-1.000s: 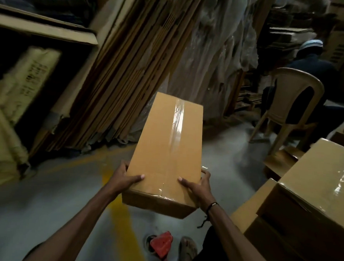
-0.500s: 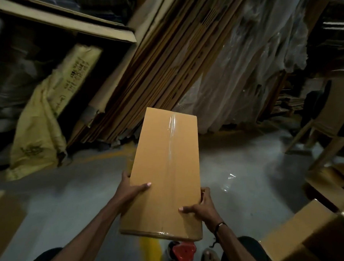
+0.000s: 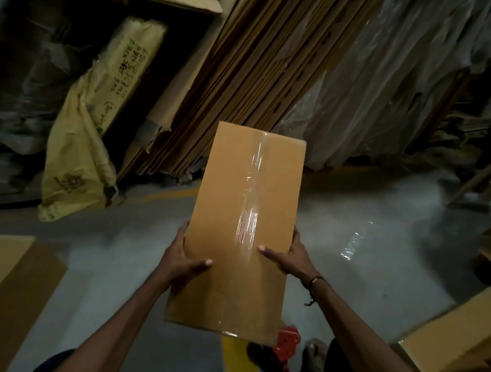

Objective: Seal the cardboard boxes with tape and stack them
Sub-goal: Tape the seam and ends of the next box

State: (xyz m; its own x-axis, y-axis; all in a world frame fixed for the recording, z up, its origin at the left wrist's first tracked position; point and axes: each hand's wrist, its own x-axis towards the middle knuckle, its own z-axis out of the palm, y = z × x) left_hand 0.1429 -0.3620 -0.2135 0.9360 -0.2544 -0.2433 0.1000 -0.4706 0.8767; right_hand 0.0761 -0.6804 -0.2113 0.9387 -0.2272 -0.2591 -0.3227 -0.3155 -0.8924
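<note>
Currently, left hand (image 3: 182,263) and right hand (image 3: 290,258) grip opposite long sides of an oblong tan cardboard box (image 3: 237,231), thumbs on its smooth top; glossy clear tape (image 3: 250,214) runs lengthwise.

Head-worn wide-angle view, facing forward and down, close over floor (image 3: 362,277)

A dim storeroom with a glossy grey floor (image 3: 377,249), flattened cardboard sheets (image 3: 258,72) leaning upright beside plastic sheeting (image 3: 385,93), and a yellow sack (image 3: 78,154).

Yellow sack (image 3: 78,160) beside leaning flat cardboard sheets (image 3: 244,72), plastic sheeting (image 3: 385,93) farther right.
</note>
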